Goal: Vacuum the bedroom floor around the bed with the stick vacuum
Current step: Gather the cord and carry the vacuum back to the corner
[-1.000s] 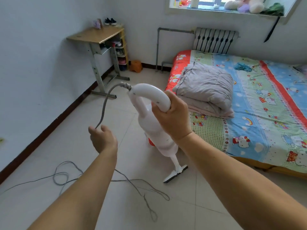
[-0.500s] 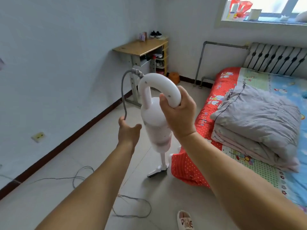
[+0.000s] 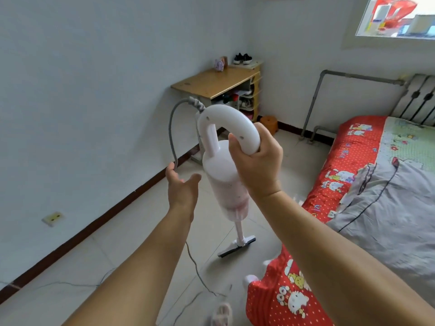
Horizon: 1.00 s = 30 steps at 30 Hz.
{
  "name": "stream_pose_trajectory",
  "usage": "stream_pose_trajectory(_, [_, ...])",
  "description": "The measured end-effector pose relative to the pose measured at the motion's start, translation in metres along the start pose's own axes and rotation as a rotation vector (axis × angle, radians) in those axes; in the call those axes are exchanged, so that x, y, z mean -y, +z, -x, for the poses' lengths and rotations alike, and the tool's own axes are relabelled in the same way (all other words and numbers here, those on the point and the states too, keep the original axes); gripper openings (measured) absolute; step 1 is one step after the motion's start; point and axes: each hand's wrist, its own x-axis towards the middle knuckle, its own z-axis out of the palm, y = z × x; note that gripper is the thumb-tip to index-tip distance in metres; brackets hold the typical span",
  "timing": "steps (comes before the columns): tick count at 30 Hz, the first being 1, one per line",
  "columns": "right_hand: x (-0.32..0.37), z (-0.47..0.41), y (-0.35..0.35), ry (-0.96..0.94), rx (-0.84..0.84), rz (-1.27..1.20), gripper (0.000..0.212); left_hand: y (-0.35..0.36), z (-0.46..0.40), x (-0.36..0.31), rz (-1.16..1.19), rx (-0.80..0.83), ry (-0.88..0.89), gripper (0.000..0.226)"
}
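Presently, working rightward from the wall: an outlet [image 3: 52, 218] sits low on the wall, left of the vacuum [image 3: 223, 175]. The grey cord [image 3: 173, 135] leaves the top of the handle [image 3: 231, 124], arcs down on the vacuum's left and passes through the left hand [image 3: 182, 188]. That hand holds the cord loosely, with the thumb extended; how the other fingers lie cannot be seen. Below the hand the cord trails in loose loops over the floor [image 3: 131, 241].

The vacuum stands tilted, just left of the bed [image 3: 341, 161], with its nozzle [image 3: 236, 248] on or just above the floor; contact cannot be confirmed. The right hand [image 3: 255, 165] grips the right limb of the looped handle, fingers wrapped fully round it.

Handling, judged:
- Body: rigid plastic, evidently light, since one hand carries it. The mass sits in the canister below the handle, so the unit will tend to swing under the grip.
- Surface: smooth and glossy, so possibly slippery. Keep a full wrap on the loop, not a pinch.
- Tube above the nozzle: thin, and the likeliest part to flex or crack. Do not lever on it.
- Cord: limp and prone to snagging. Hold it clear on the vacuum's left, away from the nozzle's path.

A counter [image 3: 215, 82] stands beyond the vacuum, against the wall. A folded quilt [image 3: 388, 196] lies on the bed, right of the vacuum.
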Motion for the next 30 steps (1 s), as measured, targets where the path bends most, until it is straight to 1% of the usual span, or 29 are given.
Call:
stream_pose_trajectory(3, [-0.043, -0.040, 0.028, 0.025, -0.046, 0.022, 0.013, 0.035, -0.062, -0.013, 0.016, 0.081, 0.048, 0.082])
stream_pose_trajectory(5, [-0.068, -0.065, 0.044, 0.042, -0.077, 0.008, 0.011, 0.055, -0.099, -0.024, 0.009, 0.134, 0.104, 0.081])
stream_pose_trajectory(7, [-0.095, -0.097, 0.062, 0.064, -0.117, 0.024, 0.012, 0.076, -0.144, -0.043, 0.033, 0.194, 0.158, 0.080])
stream_pose_trajectory(11, [-0.139, -0.155, 0.086, 0.074, -0.180, 0.078, 0.010, 0.120, -0.219, -0.076, -0.002, 0.324, 0.218, 0.082])
stream_pose_trajectory(13, [-0.162, -0.182, 0.094, 0.088, -0.189, 0.097, 0.011, 0.147, -0.252, -0.092, 0.002, 0.401, 0.221, 0.090])
stream_pose_trajectory(15, [-0.186, -0.206, 0.098, 0.103, -0.182, 0.071, 0.014, 0.174, -0.279, -0.105, 0.064, 0.477, 0.195, 0.099])
stream_pose_trajectory(17, [-0.216, -0.232, 0.102, 0.092, -0.185, 0.043, 0.023, 0.201, -0.307, -0.116, 0.131, 0.553, 0.174, 0.106])
stream_pose_trajectory(18, [-0.226, -0.240, 0.102, 0.088, -0.178, 0.033, 0.028, 0.210, -0.316, -0.119, 0.158, 0.584, 0.173, 0.104])
stream_pose_trajectory(19, [-0.244, -0.252, 0.104, 0.089, -0.178, 0.026, 0.031, 0.225, -0.331, -0.121, 0.191, 0.614, 0.175, 0.098])
stream_pose_trajectory(21, [-0.273, -0.274, 0.106, 0.106, -0.175, 0.006, 0.033, 0.252, -0.355, -0.124, 0.249, 0.646, 0.184, 0.075])
stream_pose_trajectory(23, [-0.310, -0.302, 0.107, 0.114, -0.176, 0.000, 0.025, 0.287, -0.379, -0.132, 0.290, 0.673, 0.192, 0.050])
stream_pose_trajectory(25, [-0.354, -0.337, 0.108, 0.128, -0.175, -0.004, 0.016, 0.329, -0.405, -0.147, 0.327, 0.716, 0.200, 0.037])
stream_pose_trajectory(27, [-0.391, -0.371, 0.109, 0.155, -0.158, -0.040, 0.025, 0.365, -0.430, -0.162, 0.368, 0.771, 0.193, 0.039])
stream_pose_trajectory(28, [-0.412, -0.393, 0.109, 0.180, -0.148, -0.058, 0.026, 0.388, -0.446, -0.172, 0.372, 0.789, 0.198, 0.043])
stream_pose_trajectory(30, [-0.445, -0.433, 0.110, 0.209, -0.129, -0.088, 0.009, 0.430, -0.476, -0.188, 0.369, 0.808, 0.206, 0.051])
